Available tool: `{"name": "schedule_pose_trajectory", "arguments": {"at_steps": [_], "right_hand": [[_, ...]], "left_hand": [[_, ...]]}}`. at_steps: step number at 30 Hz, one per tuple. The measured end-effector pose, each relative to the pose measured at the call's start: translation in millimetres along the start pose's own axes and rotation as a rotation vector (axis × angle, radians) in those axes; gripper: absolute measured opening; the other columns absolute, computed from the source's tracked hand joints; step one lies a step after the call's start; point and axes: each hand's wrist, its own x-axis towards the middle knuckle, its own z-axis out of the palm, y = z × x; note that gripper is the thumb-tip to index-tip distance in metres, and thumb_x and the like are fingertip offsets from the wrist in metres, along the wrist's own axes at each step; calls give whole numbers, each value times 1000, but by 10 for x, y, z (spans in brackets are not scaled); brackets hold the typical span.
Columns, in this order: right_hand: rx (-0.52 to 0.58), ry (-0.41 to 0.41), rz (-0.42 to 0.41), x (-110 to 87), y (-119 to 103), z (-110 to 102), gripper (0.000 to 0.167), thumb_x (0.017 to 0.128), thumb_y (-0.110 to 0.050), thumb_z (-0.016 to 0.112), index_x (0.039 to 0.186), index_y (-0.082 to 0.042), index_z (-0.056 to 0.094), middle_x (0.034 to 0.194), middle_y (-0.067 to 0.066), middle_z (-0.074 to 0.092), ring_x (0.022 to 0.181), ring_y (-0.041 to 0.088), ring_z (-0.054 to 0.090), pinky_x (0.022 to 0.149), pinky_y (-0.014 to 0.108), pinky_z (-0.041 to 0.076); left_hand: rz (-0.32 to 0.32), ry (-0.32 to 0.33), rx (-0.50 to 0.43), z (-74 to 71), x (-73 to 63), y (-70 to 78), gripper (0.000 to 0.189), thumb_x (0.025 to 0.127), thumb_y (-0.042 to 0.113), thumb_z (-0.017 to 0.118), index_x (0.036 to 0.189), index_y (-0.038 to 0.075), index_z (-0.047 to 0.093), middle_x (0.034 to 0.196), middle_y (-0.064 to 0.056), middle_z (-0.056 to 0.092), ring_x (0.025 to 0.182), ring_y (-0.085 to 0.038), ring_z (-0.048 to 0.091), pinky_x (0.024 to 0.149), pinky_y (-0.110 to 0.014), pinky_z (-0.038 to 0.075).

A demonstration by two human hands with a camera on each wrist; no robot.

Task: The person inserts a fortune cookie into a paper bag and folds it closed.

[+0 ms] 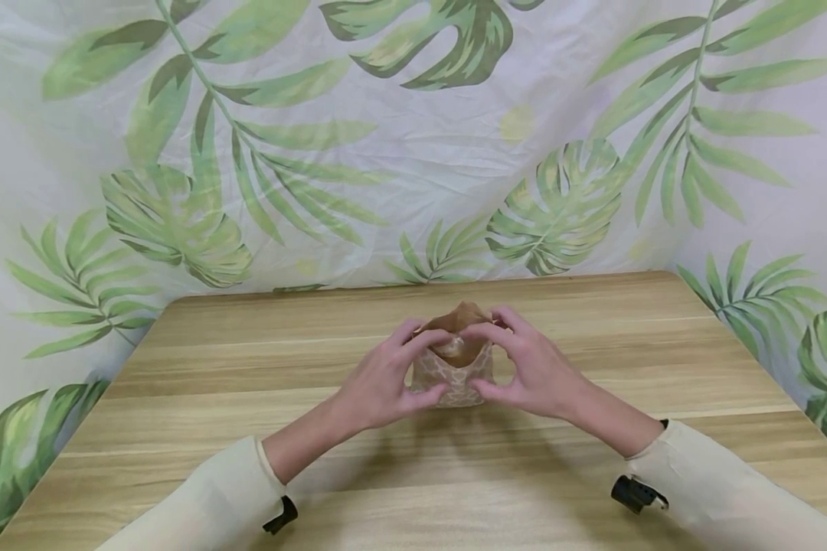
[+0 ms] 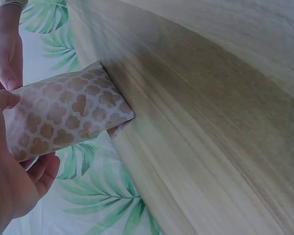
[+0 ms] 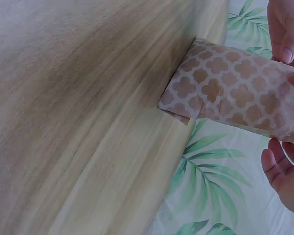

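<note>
A brown paper bag (image 1: 458, 383) with a white quatrefoil lattice stands upright on the table, its mouth gaping towards the head camera. My left hand (image 1: 380, 381) grips the left side of the mouth, thumb on the front face and index finger over the rim. On the opposite side my right hand (image 1: 543, 373) holds the bag the same way. Something pale and shiny shows just inside the mouth, too small to make out. Both wrist views show the patterned front of the paper bag (image 2: 71, 110) and its folded bottom edge meeting the wood.
The wooden table (image 1: 248, 367) spreads around the bag, its far edge close to a hanging cloth (image 1: 448, 153) printed with green leaves. Pale sleeves (image 1: 207, 497) cover both forearms, with a small black device (image 1: 635, 493) at the right wrist.
</note>
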Motion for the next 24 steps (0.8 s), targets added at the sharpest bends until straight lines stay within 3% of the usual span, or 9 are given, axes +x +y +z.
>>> {"name": "schedule_pose_trajectory", "arguments": {"at_steps": [4, 10, 15, 20, 24], "right_hand": [[76, -17, 47, 10, -5, 4, 52, 79, -21, 90, 125, -12, 68, 112, 4, 52, 81, 16, 48, 63, 31, 47], [108, -44, 69, 4, -5, 12, 48, 78, -18, 90, 121, -14, 69, 112, 3, 51, 88, 22, 51, 70, 36, 50], [49, -58, 62, 8, -16, 17, 46, 76, -19, 90, 117, -14, 70, 121, 7, 54, 104, 19, 53, 83, 40, 53], [-36, -79, 68, 22, -34, 5, 46, 73, -24, 91, 115, -15, 73, 125, 9, 55, 107, 22, 55, 81, 40, 53], [-76, -94, 60, 35, -44, -1, 46, 72, -27, 91, 113, -14, 74, 124, 9, 56, 106, 22, 54, 81, 39, 52]], "left_hand": [[-37, -8, -33, 12, 13, 19, 52, 82, 21, 85, 129, 9, 65, 122, -8, 58, 93, -18, 61, 77, -33, 56], [-62, -18, -59, 15, 27, 44, 47, 81, 19, 87, 122, 10, 68, 118, -6, 57, 97, -18, 61, 80, -33, 55], [-71, -32, -33, 5, 47, 61, 43, 80, 22, 88, 117, 13, 69, 119, -6, 56, 99, -20, 62, 79, -34, 56], [-62, -55, 31, -9, 73, 68, 39, 79, 25, 89, 111, 15, 71, 118, -7, 56, 98, -22, 63, 75, -32, 54], [-40, -70, 84, -24, 91, 74, 36, 78, 28, 88, 108, 15, 73, 113, -7, 56, 88, -20, 60, 68, -27, 49]]}}
